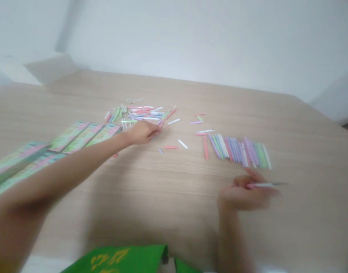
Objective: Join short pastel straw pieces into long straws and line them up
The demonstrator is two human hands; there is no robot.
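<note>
My left hand (pixel 145 132) reaches to the right edge of a loose pile of pastel pen pieces (pixel 145 112). Its fingers are pinched on a pinkish-purple pen piece (pixel 162 124), blurred by motion. Lower right, my right hand (pixel 245 193) is closed round a slim pen (pixel 263 185), pink at one end and white toward a thin dark tip pointing right. Just beyond that hand lies a side-by-side row of pink, purple, green, blue and white pen pieces (pixel 239 151). Between pile and row, single pieces are scattered, among them a red one (pixel 171 147) and a white one (pixel 182 144).
Flat printed packs (pixel 85 136) in green and pink lie at the left, partly under my left forearm. A white box-like object (pixel 51 68) stands at the back left. The wooden table (pixel 162 182) meets a pale wall. Green cloth (pixel 128 259) shows at the bottom.
</note>
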